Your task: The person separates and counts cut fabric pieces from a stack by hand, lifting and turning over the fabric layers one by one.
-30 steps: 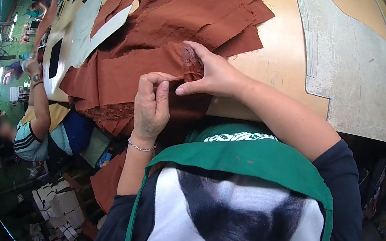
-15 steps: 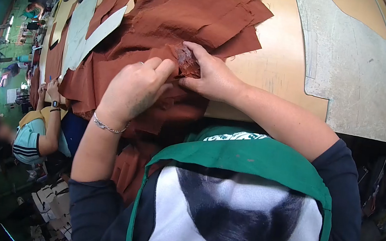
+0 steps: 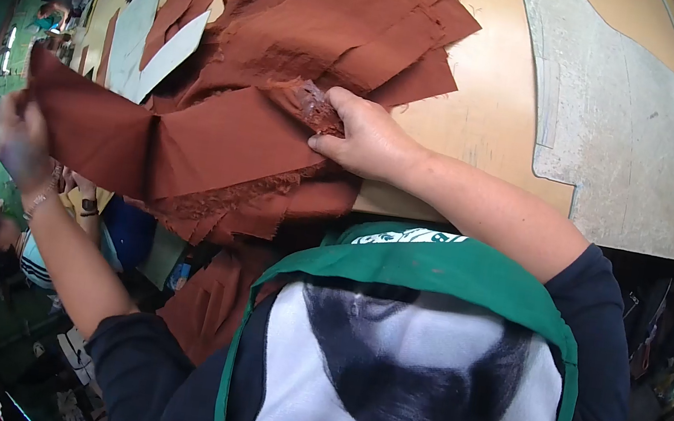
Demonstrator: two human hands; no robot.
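My right hand (image 3: pixel 365 133) is closed round the bunched, frayed end of a stack of rust-brown cloth pieces. Out at the far left, my left hand (image 3: pixel 24 141) grips the outer end of one cloth panel (image 3: pixel 226 143), which stretches between my two hands. Its left part is lifted and folded upward. Beneath and behind it lies a heap of rust-brown cloth pieces (image 3: pixel 355 19) with ragged edges, spread over the tabletop. The fingertips of my left hand are partly hidden behind the cloth edge.
The pale wooden table (image 3: pixel 481 102) bears a large grey pattern sheet (image 3: pixel 623 139) at the right and a pale pattern piece (image 3: pixel 173 58) at the left. A co-worker's hand (image 3: pixel 86 188) and sleeve show beyond my left forearm. More brown cloth (image 3: pixel 207 304) hangs below the table edge.
My left hand has swung far out to the left, drawing the end of a cloth panel away from the bunch. My right hand keeps its hold in nearly the same place.
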